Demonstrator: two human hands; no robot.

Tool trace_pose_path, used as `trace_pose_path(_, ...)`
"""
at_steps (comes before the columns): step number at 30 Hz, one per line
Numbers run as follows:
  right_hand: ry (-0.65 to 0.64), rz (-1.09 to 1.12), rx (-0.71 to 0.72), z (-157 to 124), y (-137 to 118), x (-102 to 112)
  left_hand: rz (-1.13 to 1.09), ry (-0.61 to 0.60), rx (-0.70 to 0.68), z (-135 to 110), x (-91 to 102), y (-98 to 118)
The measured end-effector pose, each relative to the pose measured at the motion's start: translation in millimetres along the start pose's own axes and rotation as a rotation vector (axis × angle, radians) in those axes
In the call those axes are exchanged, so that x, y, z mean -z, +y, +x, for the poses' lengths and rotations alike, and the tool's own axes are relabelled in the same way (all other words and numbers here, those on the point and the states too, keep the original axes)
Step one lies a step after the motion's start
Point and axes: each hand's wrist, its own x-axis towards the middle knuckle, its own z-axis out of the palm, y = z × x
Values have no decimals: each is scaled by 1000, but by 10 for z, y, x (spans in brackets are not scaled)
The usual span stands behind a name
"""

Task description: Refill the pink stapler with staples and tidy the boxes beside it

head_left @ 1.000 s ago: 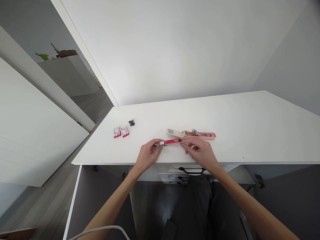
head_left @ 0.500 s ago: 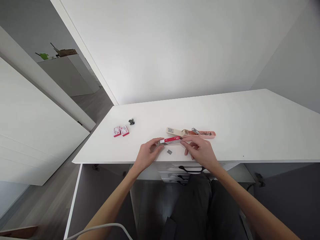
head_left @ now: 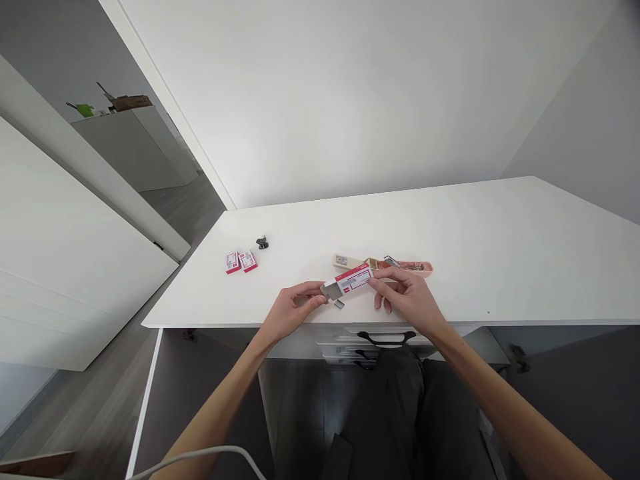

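Note:
A small red-and-white cardboard staple box (head_left: 356, 279) is held tilted just above the tabletop, its left end open and showing a grey inside. My right hand (head_left: 411, 300) pinches the right end between thumb and fingers. At the open end, the thumb and fingertips of my left hand (head_left: 293, 312) close on the box's flap. A short grey strip of staples (head_left: 339, 305) lies on the table under the box. Behind my right hand rests a long open case, with a beige lid (head_left: 347, 261) and a pink tray (head_left: 425, 269) holding small metal items.
Two smaller red-and-white boxes (head_left: 247, 261) lie at the table's left, beside black clips (head_left: 263, 243). The white tabletop (head_left: 500, 253) runs along the wall. Below its front edge are drawers with black handles (head_left: 385, 339). A white cable (head_left: 215, 451) crosses my left forearm.
The box has turned in my hands, so its broad printed face and open left end now show. It sits slightly farther right, and the left hand has lowered a little.

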Motion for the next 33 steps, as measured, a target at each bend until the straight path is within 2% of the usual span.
trace_pose_path(4,-59,-20,9,-5,-31,-7,42,17,39,6,-33,25)
trace_pose_path(10,-64,-2,18,-6,-26,-31,34,-7,42,20,-72,90)
trace_pose_path(19,-267,-141,29,4,-52,-17,14,-38,48,28,-59,67)
trace_pose_path(26,-295,-114,15,12,-59,-10,77,-72,24,27,-41,88)
trace_pose_path(29,-276,-109,10,4,-65,-16,108,-34,20,16,-61,123)
trace_pose_path(33,-242,-131,-5,-10,-68,-23,51,105,22,-25,-56,113)
